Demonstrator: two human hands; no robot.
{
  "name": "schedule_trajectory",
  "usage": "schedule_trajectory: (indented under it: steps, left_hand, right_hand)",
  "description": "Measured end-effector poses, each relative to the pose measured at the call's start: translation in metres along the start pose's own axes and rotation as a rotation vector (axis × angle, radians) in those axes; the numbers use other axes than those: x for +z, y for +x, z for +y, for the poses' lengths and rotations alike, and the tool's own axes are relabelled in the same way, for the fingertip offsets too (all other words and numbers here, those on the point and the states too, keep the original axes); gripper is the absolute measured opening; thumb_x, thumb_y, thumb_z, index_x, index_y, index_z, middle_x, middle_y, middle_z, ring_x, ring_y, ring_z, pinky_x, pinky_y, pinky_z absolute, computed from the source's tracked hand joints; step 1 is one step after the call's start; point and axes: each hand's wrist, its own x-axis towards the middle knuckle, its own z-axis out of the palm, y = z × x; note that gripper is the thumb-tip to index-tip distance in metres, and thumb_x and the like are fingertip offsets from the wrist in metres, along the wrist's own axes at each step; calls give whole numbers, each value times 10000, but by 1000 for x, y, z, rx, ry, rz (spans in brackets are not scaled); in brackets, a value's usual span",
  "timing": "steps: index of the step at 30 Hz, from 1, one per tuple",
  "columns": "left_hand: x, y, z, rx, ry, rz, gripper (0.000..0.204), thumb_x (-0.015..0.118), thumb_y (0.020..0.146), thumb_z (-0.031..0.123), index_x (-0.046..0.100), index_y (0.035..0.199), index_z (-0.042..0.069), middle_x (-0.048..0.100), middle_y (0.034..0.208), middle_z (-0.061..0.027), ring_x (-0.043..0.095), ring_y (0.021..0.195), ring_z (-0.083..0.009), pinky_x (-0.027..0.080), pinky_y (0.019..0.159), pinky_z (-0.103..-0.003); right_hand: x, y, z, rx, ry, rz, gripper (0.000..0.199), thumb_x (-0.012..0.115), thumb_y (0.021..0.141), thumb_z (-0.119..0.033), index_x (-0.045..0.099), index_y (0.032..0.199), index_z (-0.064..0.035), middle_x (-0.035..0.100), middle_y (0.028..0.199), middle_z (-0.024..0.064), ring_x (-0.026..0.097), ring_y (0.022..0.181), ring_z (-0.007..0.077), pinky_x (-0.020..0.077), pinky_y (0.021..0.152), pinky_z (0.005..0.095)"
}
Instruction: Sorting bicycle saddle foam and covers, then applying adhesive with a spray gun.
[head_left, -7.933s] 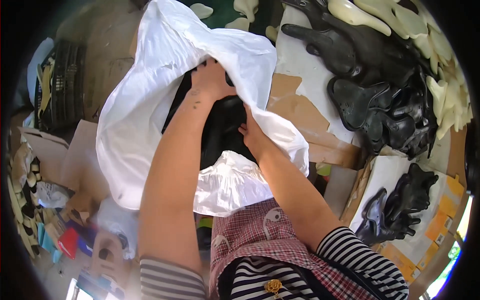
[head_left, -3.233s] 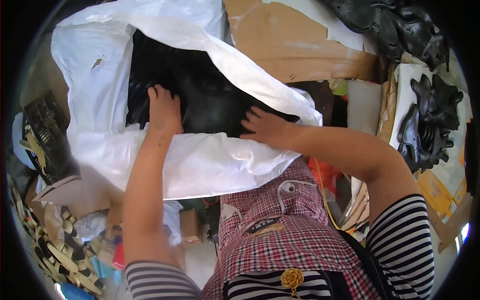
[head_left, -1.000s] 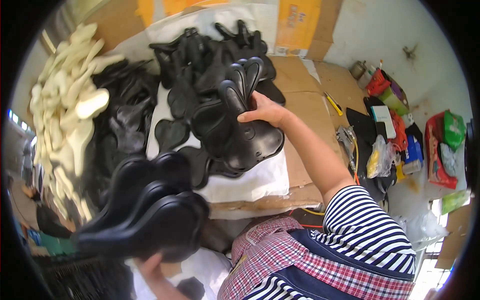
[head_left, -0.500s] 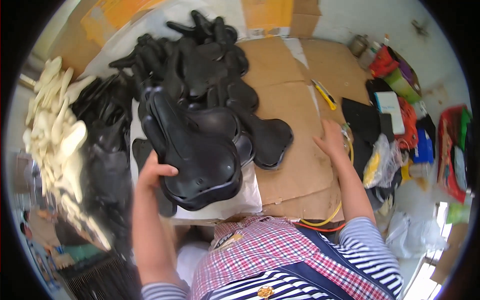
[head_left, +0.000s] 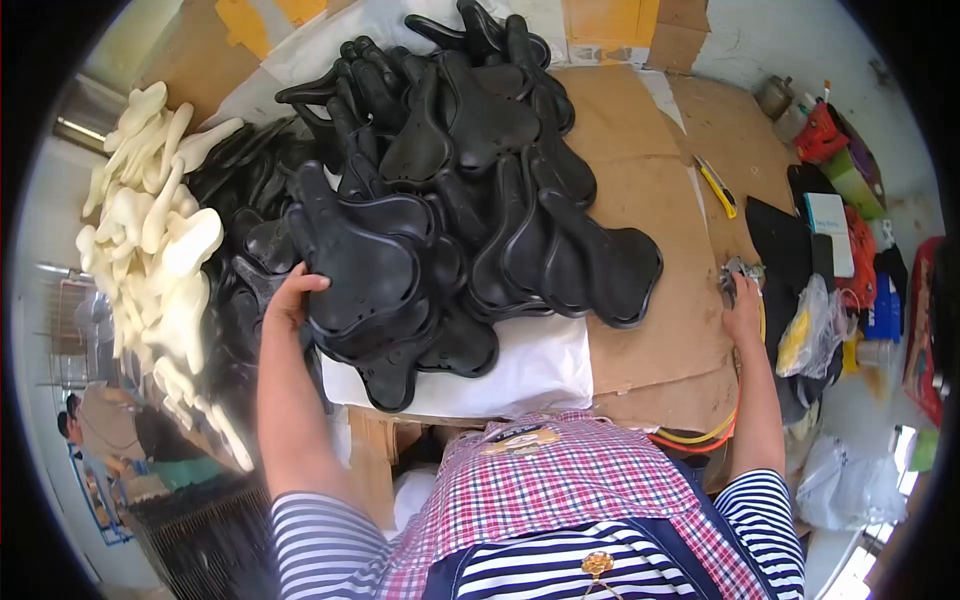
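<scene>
On the left of the worktable, my left hand [head_left: 292,298] is closed at the side of a black saddle-shaped padded piece [head_left: 365,275], its thumb over the edge. That piece rests on other black pieces [head_left: 390,380] of the same kind. Far to the right, my right hand [head_left: 742,308] is closed around a small silver metal tool [head_left: 738,272]; its exact kind is hard to make out. A yellow hose [head_left: 700,437] runs near that arm. Between my hands, more black pieces [head_left: 605,270] lie overlapped on white sheeting [head_left: 540,365] and cardboard [head_left: 640,200].
Cream-coloured moulded pieces [head_left: 185,250] are heaped on the left. A larger black pile [head_left: 490,120] covers the back of the table. A yellow utility knife [head_left: 716,188] lies on the cardboard. Bags, a white box [head_left: 830,232] and a clear plastic bag [head_left: 810,325] crowd the right.
The black piece at my left hand has come down onto the others. My right hand, formerly empty with fingers apart, has moved and closed on the metal tool. The whole view has shifted.
</scene>
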Motion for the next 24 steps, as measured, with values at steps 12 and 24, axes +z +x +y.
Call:
schedule_trajectory:
  steps: [12, 24]
  left_hand:
    - [-11, 45, -92, 181, 627, 277, 784, 753, 653, 466, 521, 1153, -91, 601, 1085, -198, 580, 1022, -275, 444, 878, -351]
    - [-27, 8, -99, 34, -434, -295, 183, 542, 894, 128, 577, 1035, 17, 638, 925, -80, 635, 793, -193, 544, 696, -371]
  right_hand:
    - [-124, -165, -263, 106, 685, 141, 650, 553, 652, -1, 451, 1293, -37, 568, 942, -7, 517, 776, 57, 451, 749, 235]
    - [-153, -259, -435, -70, 1247, -466, 592, 626, 776, 5, 391, 1320, -6, 573, 1081, 86, 552, 953, 162, 425, 867, 317]
